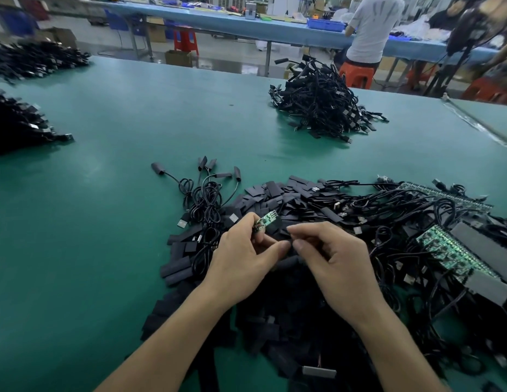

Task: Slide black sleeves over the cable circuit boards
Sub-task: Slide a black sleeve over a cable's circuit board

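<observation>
circuit board point(266, 220) in left hand point(241, 261)

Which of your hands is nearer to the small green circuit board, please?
Left. The left hand pinches the circuit board by its lower end; the right hand sits just to its right.

Two arms, bare along all that shows from the frame's bottom edge to the wrists, each with a bare hand: left hand point(241, 264), right hand point(337, 267). Forearms slim and smooth, wrists narrow, no cloth over any part in view. Fingers point(304, 246) slender with short trimmed nails, the right thumbnail plainly seen; knuckles and tendons show faintly on the backs of both hands.
</observation>
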Demonstrator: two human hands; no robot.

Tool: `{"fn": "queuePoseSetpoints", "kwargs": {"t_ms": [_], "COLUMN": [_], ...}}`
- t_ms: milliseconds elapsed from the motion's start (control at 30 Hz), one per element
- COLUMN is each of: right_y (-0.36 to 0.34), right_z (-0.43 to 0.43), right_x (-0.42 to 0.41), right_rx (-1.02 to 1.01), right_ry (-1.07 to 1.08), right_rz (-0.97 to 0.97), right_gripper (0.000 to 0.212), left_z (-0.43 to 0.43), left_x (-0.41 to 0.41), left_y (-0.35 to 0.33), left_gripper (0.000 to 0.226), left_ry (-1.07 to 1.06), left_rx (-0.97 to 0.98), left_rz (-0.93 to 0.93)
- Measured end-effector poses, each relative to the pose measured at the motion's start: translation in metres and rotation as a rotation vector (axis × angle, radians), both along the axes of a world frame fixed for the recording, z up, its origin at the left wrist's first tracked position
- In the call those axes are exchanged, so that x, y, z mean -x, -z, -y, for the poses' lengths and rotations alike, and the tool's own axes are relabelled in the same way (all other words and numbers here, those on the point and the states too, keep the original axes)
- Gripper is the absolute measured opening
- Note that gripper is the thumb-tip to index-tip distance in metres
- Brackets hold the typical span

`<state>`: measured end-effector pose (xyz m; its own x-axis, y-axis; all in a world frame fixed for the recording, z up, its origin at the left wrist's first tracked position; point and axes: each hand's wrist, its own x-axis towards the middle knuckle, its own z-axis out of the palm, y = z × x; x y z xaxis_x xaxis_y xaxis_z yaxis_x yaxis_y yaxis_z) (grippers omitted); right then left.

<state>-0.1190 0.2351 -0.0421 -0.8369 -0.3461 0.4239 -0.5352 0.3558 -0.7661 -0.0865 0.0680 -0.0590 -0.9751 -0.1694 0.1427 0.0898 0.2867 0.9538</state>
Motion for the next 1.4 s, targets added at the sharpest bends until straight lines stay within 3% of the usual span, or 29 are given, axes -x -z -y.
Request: {"fn": "queuePoseSetpoints", "kwargs": {"t_ms": [167,400,533,800,1400], "right_y": [0.002,0.000,-0.002,-0.006,-0.005], "right_z": [-0.005,-0.005,-0.008,-0.010,-0.020], "right_x": [0.000,-0.002,-0.001,-0.003,0.000], "right_rx": [-0.105,-0.129,-0.066,0.064,-0.034], "right_ry": [-0.050,-0.053,0.010,0.053,-0.070], "right_rz": [0.055,0.033,-0.025,-0.013,0.094], "right_gripper": [0.042,0.030,0.026,0.019,0.031], "left_z": [0.003,0.003,0.003,0.006,0.008], "left_x": [0.002,0.001,0.000,-0.001,0.000], "left_y": [0.003,0.001,-0.001,-0.001,0.000], "left_gripper": [0.045,0.046,0.048,0.037,0.041], "left_ry": [0.052,0.078,0.087,0.131,0.184], "left_rx": [-0.035,0.008,-0.046,0.064,0.089], "left_rz": [-0.012,-0.003,0.024,-0.017,-0.008]}}
